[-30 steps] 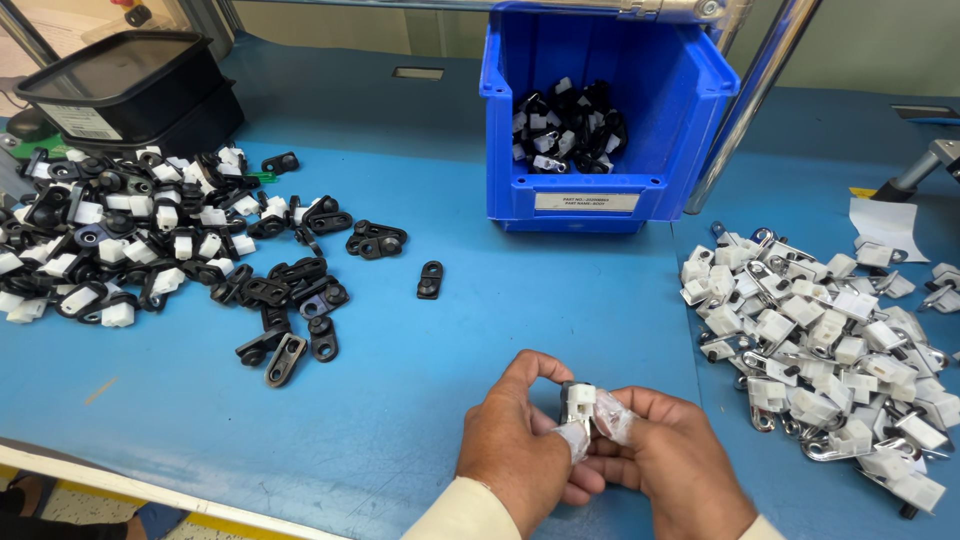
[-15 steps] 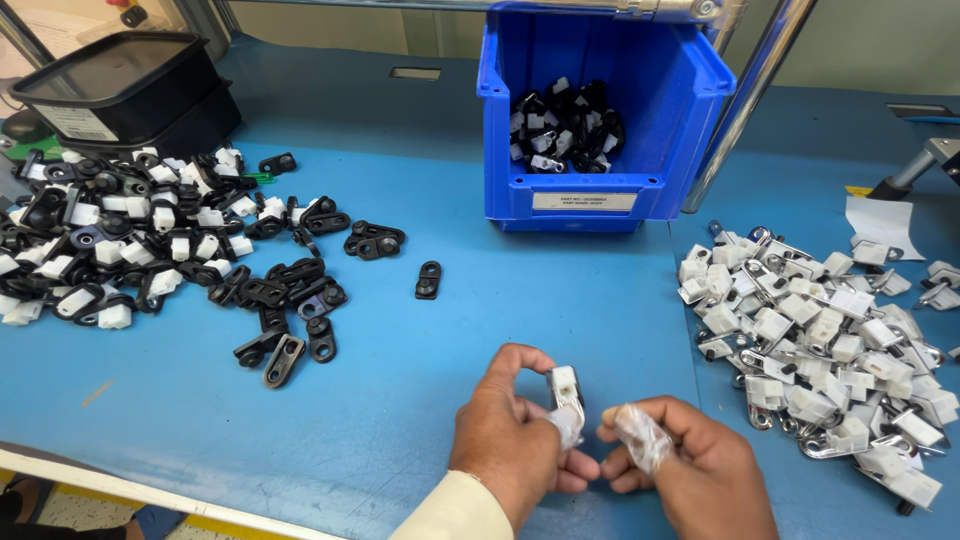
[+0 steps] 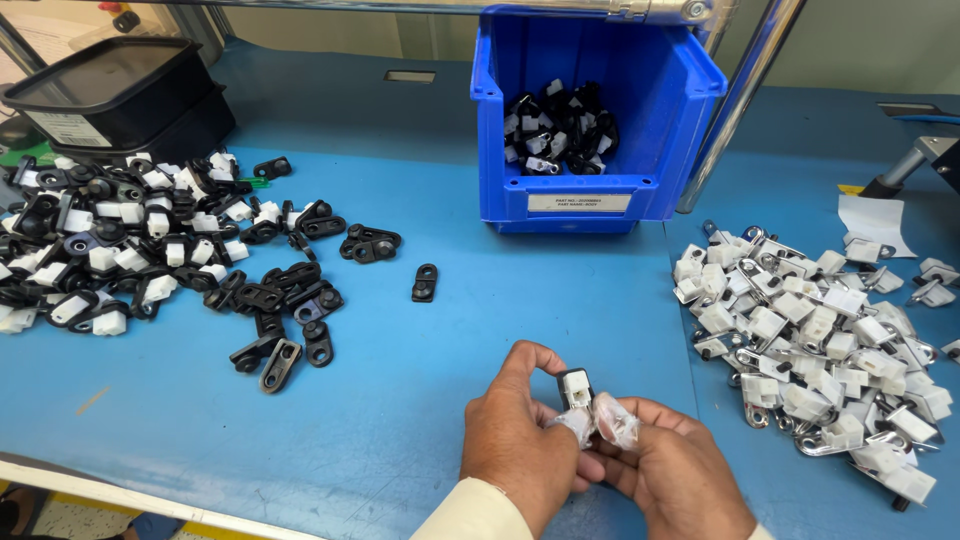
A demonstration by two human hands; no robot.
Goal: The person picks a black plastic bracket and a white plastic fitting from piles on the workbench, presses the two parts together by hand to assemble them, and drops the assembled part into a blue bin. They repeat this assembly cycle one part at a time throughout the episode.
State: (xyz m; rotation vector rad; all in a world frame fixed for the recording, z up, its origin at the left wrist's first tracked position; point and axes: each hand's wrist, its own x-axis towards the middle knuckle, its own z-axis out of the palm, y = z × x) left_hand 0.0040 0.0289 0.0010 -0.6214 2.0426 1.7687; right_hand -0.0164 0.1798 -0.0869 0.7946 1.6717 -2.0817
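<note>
While both hands meet low over the blue table (image 3: 400, 400), at about 6 o'clock in the view, the left hand (image 3: 520, 440) pinches a small clip (image 3: 575, 386) between thumb and curled fingers, its grip pressed onto the part. The right hand (image 3: 675, 470) sits just beside it, touching, fingers closed around a crumpled bit of clear film (image 3: 615, 422); the fingertips of both hands look wrapped in similar film.

To do this step well, a judgement from the pose: the person would best keep the clip steady in the left pinch, hold it upright so its face stays visible, and let the right fingers work close against it without covering it.

That clip is small and blocky, white with a dark face on top, standing upright above the left fingers. Its lower part is hidden by the hands.

At 9 to 10 o'clock lies a spread of black clips and white pieces (image 3: 150, 250), with one lone black clip (image 3: 425, 282) apart toward the centre. At 3 o'clock is a heap of white and metal parts (image 3: 810, 340). At 12 o'clock stands a blue bin (image 3: 600, 190) holding mixed black-and-white parts, and at 10 o'clock a black tray (image 3: 110, 90).
</note>
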